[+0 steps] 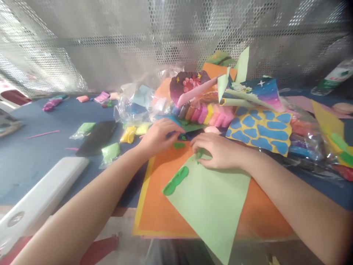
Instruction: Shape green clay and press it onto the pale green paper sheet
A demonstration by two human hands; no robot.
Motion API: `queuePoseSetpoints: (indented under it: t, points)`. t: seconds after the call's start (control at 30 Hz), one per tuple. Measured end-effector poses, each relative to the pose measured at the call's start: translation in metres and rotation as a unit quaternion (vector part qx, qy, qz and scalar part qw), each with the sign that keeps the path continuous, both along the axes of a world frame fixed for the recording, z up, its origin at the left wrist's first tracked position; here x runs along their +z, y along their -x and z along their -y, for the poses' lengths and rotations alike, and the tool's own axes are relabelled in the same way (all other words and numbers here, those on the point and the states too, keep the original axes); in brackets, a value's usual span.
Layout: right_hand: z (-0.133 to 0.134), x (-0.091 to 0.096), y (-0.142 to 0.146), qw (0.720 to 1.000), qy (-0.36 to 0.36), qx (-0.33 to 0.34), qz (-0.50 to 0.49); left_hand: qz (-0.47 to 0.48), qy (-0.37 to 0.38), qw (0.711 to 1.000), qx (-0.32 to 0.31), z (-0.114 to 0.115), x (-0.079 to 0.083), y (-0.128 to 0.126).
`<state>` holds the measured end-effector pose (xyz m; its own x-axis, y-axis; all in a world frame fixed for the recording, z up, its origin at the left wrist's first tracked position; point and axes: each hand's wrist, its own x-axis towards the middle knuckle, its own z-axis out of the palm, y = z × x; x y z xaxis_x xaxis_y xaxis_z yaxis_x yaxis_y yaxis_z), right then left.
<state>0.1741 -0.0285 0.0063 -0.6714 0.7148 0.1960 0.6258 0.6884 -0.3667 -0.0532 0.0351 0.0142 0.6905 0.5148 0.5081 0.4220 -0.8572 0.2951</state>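
Observation:
My left hand (161,137) is at the back edge of the orange sheet (157,206), its fingers closed at a small dark strip with green on it (190,135). What exactly lies in the fingertips is hidden. My right hand (217,149) is curled over the upper corner of a light green paper (215,198), near the other end of the dark strip; its grip is partly hidden. A flattened lump of green clay (175,181) is stuck along the paper's left edge. A little more green clay shows beneath the right thumb.
Behind the hands lie clay packs in many colours (204,114) and rolled papers (198,91). A blue-and-yellow patterned sheet (259,129) lies right. To the left are a black slab (97,138), a yellow clay packet (128,134) and a long white case (46,198). Perforated metal (176,36) rises behind.

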Motion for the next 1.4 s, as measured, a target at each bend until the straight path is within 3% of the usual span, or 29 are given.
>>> queuePoseSetpoints:
  t: [0.17,0.3,0.4,0.47,0.63,0.83,0.93,1.03,1.17,1.23,1.3,1.37,1.4]
  points:
    - [-0.002,0.005,-0.004,0.998,0.021,-0.058,-0.016,0.097,0.132,0.986,0.022,0.000,0.008,0.008]
    - [-0.003,0.009,-0.007,0.988,0.051,-0.131,-0.067,0.134,0.311,0.941,-0.015,0.001,0.013,0.012]
    - [-0.003,0.013,-0.008,0.982,0.086,-0.147,-0.085,0.083,0.392,0.916,-0.030,0.001,0.015,0.014]
    - [-0.004,0.014,-0.008,0.980,0.099,-0.148,-0.086,0.005,0.395,0.919,-0.015,0.001,0.016,0.014]
    - [-0.003,0.018,-0.008,0.974,0.127,-0.162,-0.094,-0.150,0.333,0.930,0.025,0.005,0.019,0.011]
    - [-0.002,0.028,-0.015,0.969,0.161,-0.173,-0.075,-0.175,0.308,0.933,0.063,0.014,0.022,0.008]
    - [-0.005,0.027,-0.021,0.976,0.167,-0.131,-0.041,-0.202,0.277,0.940,0.004,0.023,0.024,0.004]
    - [-0.009,0.021,-0.024,0.988,0.131,-0.082,0.001,-0.206,0.161,0.962,-0.074,0.031,0.024,-0.001]
    - [-0.010,0.011,-0.021,0.999,0.021,-0.005,0.048,-0.150,-0.051,0.986,-0.053,0.031,0.020,-0.004]
    - [-0.009,0.009,-0.017,0.998,-0.018,0.015,0.063,-0.086,-0.120,0.987,-0.061,0.036,0.021,-0.006]
    - [-0.009,0.009,-0.013,0.996,-0.052,0.020,0.069,-0.050,-0.148,0.978,-0.141,0.050,0.022,-0.011]
    - [-0.009,0.012,-0.010,0.995,-0.084,0.014,0.059,-0.078,-0.148,0.947,-0.275,0.073,0.021,-0.018]
    - [-0.008,0.015,-0.009,0.994,-0.096,0.007,0.049,-0.081,-0.150,0.942,-0.291,0.086,0.018,-0.022]
